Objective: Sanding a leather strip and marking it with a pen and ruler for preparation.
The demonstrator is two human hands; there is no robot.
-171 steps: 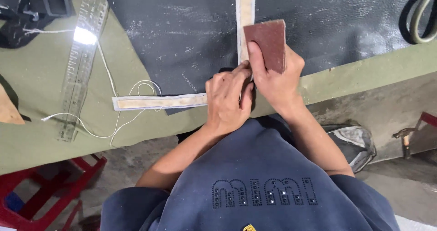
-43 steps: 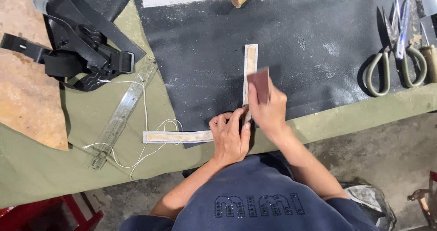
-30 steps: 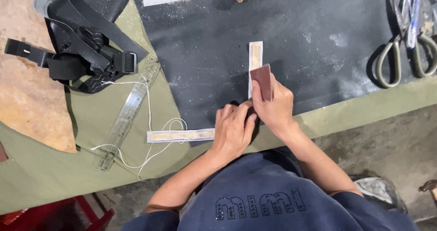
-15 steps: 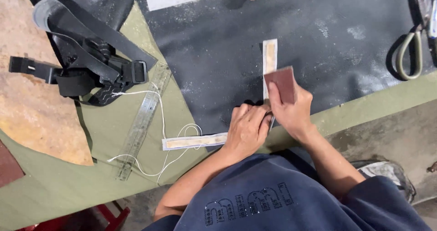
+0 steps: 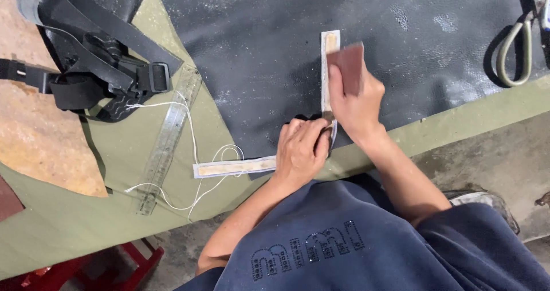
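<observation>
R hand (image 5: 355, 104) grip is clamping a reddish-brown sanding block (image 5: 349, 67), pressing it on the upright arm of the pale L-shaped strip (image 5: 329, 73), w/ the block just right of and overlapping that arm. L hand (image 5: 301, 150) grip is closing flat on the strip's corner, pinning it to the black mat (image 5: 401, 50) on the table (image 5: 86, 228). Strip's long axis under the block is running away from the person, other arm going left toward the metal ruler (image 5: 169, 139); R hand is nearer the far end.

One head-worn camera looks almost straight down from above the person's own chest, close over the bench (image 5: 69, 233). The near bench edge runs slanted across the frame, with floor (image 5: 492, 153) at lower right. Both hands sit mid-frame; no second view.
</observation>
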